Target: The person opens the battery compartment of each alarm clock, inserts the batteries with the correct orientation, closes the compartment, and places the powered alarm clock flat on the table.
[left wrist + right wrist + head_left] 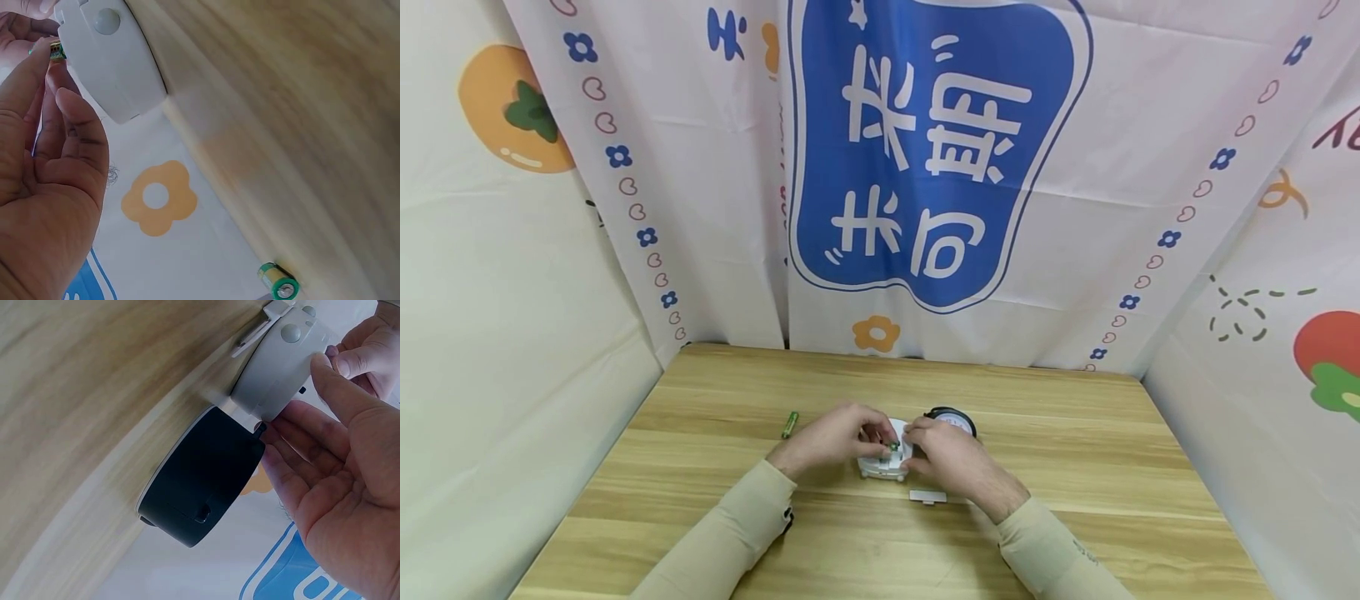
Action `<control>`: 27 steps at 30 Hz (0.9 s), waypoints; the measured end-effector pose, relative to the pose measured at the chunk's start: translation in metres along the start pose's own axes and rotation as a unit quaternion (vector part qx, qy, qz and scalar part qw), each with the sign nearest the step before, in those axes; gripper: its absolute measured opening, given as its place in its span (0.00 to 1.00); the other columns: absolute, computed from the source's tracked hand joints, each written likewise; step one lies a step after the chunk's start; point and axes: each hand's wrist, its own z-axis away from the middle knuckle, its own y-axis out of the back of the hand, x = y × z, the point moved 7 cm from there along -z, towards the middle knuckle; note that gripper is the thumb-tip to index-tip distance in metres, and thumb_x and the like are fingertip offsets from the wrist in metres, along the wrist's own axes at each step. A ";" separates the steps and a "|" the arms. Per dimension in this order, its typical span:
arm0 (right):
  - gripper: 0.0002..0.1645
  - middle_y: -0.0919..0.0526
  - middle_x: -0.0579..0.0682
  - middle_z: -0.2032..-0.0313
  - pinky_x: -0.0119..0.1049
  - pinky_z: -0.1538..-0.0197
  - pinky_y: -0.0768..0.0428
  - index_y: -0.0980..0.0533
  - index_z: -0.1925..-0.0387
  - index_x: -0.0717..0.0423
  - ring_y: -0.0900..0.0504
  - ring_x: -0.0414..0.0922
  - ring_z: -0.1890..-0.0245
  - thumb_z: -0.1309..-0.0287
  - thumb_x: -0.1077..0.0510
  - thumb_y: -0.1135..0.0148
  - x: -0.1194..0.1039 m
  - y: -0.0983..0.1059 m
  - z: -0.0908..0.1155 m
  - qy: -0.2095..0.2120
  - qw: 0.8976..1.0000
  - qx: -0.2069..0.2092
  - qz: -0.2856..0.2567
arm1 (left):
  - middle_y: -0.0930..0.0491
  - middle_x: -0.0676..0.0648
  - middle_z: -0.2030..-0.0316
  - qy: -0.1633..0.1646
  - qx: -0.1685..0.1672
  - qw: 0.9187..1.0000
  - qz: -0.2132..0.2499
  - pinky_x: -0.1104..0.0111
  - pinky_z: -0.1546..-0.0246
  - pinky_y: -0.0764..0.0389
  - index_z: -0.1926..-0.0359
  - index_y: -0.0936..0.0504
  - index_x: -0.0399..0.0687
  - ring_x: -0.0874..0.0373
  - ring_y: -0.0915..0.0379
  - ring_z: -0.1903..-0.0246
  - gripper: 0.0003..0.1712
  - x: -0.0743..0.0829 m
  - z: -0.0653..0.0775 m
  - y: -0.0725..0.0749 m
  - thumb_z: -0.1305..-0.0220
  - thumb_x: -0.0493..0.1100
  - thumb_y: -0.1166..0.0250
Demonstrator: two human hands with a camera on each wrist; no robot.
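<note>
A white rounded device (880, 473) with small round feet lies on the wooden table in front of me. Between thumb and fingertips, my left hand (838, 435) pinches a small green battery (58, 51) over the device's upper face. The battery's far end is hidden, so I cannot tell whether it sits in a slot. Thumb and fingers of my right hand (953, 458) grip the device's right side. A flat white battery cover (928, 497) rests on the table just below that hand.
Beyond my right hand stands a round black case (203, 478) with a white face, close to its fingers. Another green battery (790, 425) lies on the table (715, 467) left of my left hand. Printed cloth curtains (722, 208) hang behind and at both sides.
</note>
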 end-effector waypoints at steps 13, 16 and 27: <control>0.22 0.06 0.57 0.37 0.49 0.33 0.05 0.08 0.41 0.61 0.05 0.54 0.36 0.25 0.49 0.17 -0.002 0.003 0.001 0.012 1.000 0.010 0.003 | 0.08 0.58 0.61 -0.005 0.018 0.999 -0.046 0.75 0.57 0.12 0.57 0.06 0.54 0.71 0.17 0.62 0.05 0.005 -0.002 -0.005 0.23 0.38 0.19; 0.22 0.06 0.57 0.37 0.48 0.32 0.05 0.08 0.41 0.61 0.05 0.54 0.37 0.25 0.49 0.17 -0.002 0.002 0.001 0.012 1.000 0.010 0.004 | 0.07 0.57 0.60 -0.001 0.018 0.999 -0.038 0.74 0.56 0.11 0.56 0.06 0.54 0.69 0.16 0.61 0.06 0.002 -0.001 -0.004 0.23 0.36 0.19; 0.22 0.05 0.57 0.38 0.48 0.30 0.06 0.08 0.43 0.61 0.05 0.53 0.36 0.27 0.50 0.16 -0.003 0.003 0.002 0.019 1.000 0.021 0.009 | 0.06 0.54 0.48 0.012 0.023 0.999 -0.036 0.59 0.40 0.05 0.42 0.06 0.49 0.60 0.11 0.45 0.12 -0.013 0.008 0.012 0.22 0.39 0.20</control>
